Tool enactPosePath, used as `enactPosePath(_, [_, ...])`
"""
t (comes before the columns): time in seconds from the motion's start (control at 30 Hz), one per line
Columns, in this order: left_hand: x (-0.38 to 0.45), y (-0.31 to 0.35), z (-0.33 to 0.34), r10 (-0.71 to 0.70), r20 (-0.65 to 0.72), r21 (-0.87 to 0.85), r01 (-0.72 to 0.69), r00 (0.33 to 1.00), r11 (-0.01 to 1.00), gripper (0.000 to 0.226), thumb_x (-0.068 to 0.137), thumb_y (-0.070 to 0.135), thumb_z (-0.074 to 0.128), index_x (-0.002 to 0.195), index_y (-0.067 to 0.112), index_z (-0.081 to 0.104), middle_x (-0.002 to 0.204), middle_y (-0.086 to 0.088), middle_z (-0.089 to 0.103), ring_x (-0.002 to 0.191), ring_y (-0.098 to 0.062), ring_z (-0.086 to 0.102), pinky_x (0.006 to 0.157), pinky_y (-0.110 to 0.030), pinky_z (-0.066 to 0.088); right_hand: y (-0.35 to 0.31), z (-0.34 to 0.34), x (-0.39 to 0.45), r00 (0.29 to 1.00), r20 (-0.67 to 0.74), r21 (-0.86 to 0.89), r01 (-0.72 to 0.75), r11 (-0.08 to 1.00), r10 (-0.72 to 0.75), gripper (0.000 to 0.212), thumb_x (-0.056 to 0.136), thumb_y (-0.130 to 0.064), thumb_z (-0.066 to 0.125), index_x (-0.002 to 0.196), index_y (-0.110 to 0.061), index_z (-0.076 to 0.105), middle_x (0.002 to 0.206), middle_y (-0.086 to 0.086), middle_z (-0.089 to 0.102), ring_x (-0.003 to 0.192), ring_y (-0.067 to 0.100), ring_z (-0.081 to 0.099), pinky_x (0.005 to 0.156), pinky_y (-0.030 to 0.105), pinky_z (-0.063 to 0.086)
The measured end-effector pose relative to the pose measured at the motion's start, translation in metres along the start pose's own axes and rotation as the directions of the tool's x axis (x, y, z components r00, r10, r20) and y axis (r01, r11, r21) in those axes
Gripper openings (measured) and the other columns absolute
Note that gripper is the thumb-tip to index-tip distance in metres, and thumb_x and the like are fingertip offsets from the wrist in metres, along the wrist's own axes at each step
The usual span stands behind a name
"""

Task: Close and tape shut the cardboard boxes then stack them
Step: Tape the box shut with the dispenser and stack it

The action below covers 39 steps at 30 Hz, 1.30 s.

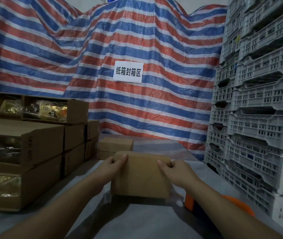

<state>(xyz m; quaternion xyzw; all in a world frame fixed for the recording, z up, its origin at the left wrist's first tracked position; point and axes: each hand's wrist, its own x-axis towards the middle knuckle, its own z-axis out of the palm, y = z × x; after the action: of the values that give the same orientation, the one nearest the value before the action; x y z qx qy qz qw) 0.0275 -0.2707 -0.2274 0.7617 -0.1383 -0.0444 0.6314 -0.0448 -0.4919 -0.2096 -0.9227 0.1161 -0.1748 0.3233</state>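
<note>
A white paper sign (128,71) printed with the black characters 纸箱封箱区 hangs on a red, blue and white striped tarpaulin (137,40) behind a grey worktable (137,219). At the table's centre, a person grips a small closed cardboard box (141,176) with both bare hands, one at each far upper corner. The left hand (114,163) clasps the left corner, thumb laid along the top face and fingers wrapped behind out of sight; the right hand (173,168) clamps the right corner the same way, thumb on top, fingers curled over the edge. The box sits between the two forearms, its near edge low over the tabletop; whether it rests on the surface or is lifted cannot be told. Just behind it stands a short stack of two similar small boxes (115,148). To the left, larger cartons (34,152) are piled in tiers, some with clear windows showing gold-wrapped goods; dark print on their sides is too blurred to read. An orange tape dispenser (191,202) lies on the table beside the right forearm. Grey-white slotted plastic crates (257,118) tower along the right.
</note>
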Motion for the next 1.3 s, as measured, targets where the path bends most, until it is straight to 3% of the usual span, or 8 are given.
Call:
enactPosePath(0.2, [0.061,0.017,0.011,-0.082,-0.086,-0.024,0.08,0.993,0.997,0.052,0.092,0.063,0.047,0.111,0.015,0.052,0.105,-0.009,0.06,0.088,-0.021,0.058,0.063,-0.032,0.041,-0.013,-0.009,0.061,0.998,0.028,-0.235,-0.053,0.97,0.061,0.052,0.101,-0.061,0.038,0.092,-0.014,0.06,0.092,0.006,0.065,0.089,0.02,0.064,0.077,0.031,0.053])
enactPosePath(0.47, [0.119,0.0,0.029,-0.224,0.087,-0.018,0.227,0.971,0.974,0.027,0.094,0.047,0.056,0.097,0.02,0.053,0.105,-0.011,0.062,0.096,-0.026,0.061,0.071,-0.033,0.051,0.005,-0.017,0.109,0.891,0.292,-0.135,-0.32,0.938,0.346,0.06,0.105,-0.054,0.035,0.124,-0.004,0.061,0.105,0.017,0.065,0.103,0.031,0.066,0.081,0.038,0.056])
enactPosePath(0.63, [0.145,-0.002,0.046,-0.164,-0.116,0.145,0.18,0.98,0.973,0.028,0.097,0.046,0.048,0.096,0.018,0.051,0.098,-0.007,0.058,0.087,-0.021,0.058,0.065,-0.031,0.047,0.016,-0.007,0.105,0.966,0.237,-0.225,0.158,0.961,-0.104,0.024,0.096,-0.062,0.051,0.103,-0.039,0.052,0.106,-0.014,0.057,0.082,-0.005,0.053,0.062,0.01,0.039])
enactPosePath(0.73, [0.155,-0.003,0.051,-0.131,-0.174,0.255,0.173,0.976,0.952,0.032,0.097,0.048,0.045,0.088,0.018,0.05,0.092,-0.005,0.058,0.082,-0.018,0.057,0.068,-0.032,0.046,0.023,0.003,0.098,0.938,0.32,-0.44,0.271,0.856,-0.132,0.077,0.081,-0.077,0.057,0.144,-0.039,0.031,0.134,-0.01,0.044,0.107,0.005,0.052,0.082,0.02,0.044])
enactPosePath(0.83, [0.162,0.0,0.055,0.015,-0.298,0.386,0.106,0.955,0.917,0.051,0.098,0.057,0.036,0.085,0.013,0.058,0.083,-0.005,0.062,0.076,-0.018,0.06,0.067,-0.031,0.047,0.028,0.009,0.113,0.957,0.264,-0.588,0.257,0.767,-0.119,0.08,0.091,-0.065,0.054,0.153,-0.025,0.022,0.151,0.004,0.037,0.121,0.021,0.053,0.097,0.034,0.048])
enactPosePath(1.0, [0.178,-0.012,0.052,0.57,-0.089,0.769,-0.307,0.817,0.56,0.043,0.097,0.058,0.035,0.116,0.028,0.058,0.115,0.004,0.063,0.102,-0.01,0.058,0.09,-0.032,0.049,0.026,0.017,0.153,0.964,0.258,-0.565,0.205,0.799,-0.065,0.072,0.096,-0.053,0.057,0.152,-0.021,0.024,0.149,0.007,0.041,0.122,0.023,0.052,0.103,0.039,0.048])
enactPosePath(1.13, [0.202,-0.031,0.04,0.495,0.16,0.912,-0.319,0.854,0.256,0.06,0.093,0.068,0.03,0.142,0.035,0.038,0.158,0.001,0.029,0.142,-0.022,0.028,0.116,-0.045,0.02,0.025,0.027,0.185,0.965,0.256,-0.587,0.197,0.785,-0.05,0.069,0.095,-0.052,0.058,0.15,-0.021,0.029,0.146,0.007,0.042,0.122,0.024,0.051,0.104,0.039,0.047])
enactPosePath(1.3, [0.233,-0.032,0.036,0.393,0.068,0.952,-0.178,0.917,0.249,0.069,0.092,0.07,0.031,0.15,0.034,0.026,0.162,-0.007,0.016,0.149,-0.029,0.011,0.119,-0.05,0.007,0.016,0.042,0.222,0.968,0.25,-0.589,0.122,0.799,0.037,0.068,0.091,-0.047,0.064,0.147,-0.022,0.035,0.136,0.006,0.049,0.121,0.026,0.051,0.106,0.046,0.046])
